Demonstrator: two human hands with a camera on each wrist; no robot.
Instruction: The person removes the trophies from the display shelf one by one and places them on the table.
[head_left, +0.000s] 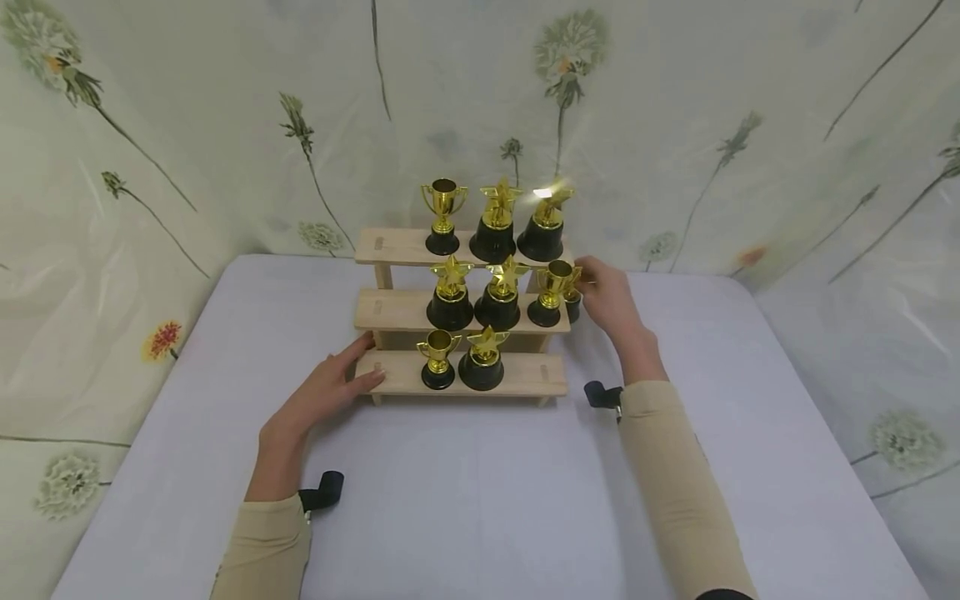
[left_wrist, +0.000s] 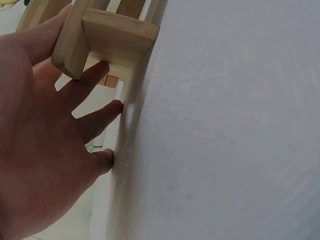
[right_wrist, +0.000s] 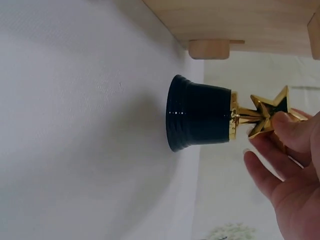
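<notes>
My right hand [head_left: 611, 300] pinches a star trophy [right_wrist: 207, 115] by its gold star, with the thumb on one side and fingers on the other. This black-based trophy hangs just off the right end of a three-step wooden display stand [head_left: 378, 310], partly hidden in the head view behind a gold cup trophy [head_left: 553, 283] on the middle step. At the left end of the lowest step, my left hand [head_left: 330, 387] holds the plank, thumb on top and index finger behind it. In the left wrist view, the other fingers [left_wrist: 97, 120] spread beside the stand's side panel [left_wrist: 120, 35].
Three trophies stand on the top step, among them a cup [head_left: 443, 208]. Two star trophies [head_left: 450, 296] share the middle step with the cup. On the lowest step are a small cup [head_left: 438, 360] and a star trophy [head_left: 483, 362]. A flowered curtain [head_left: 465, 100] hangs behind the white table [head_left: 465, 500].
</notes>
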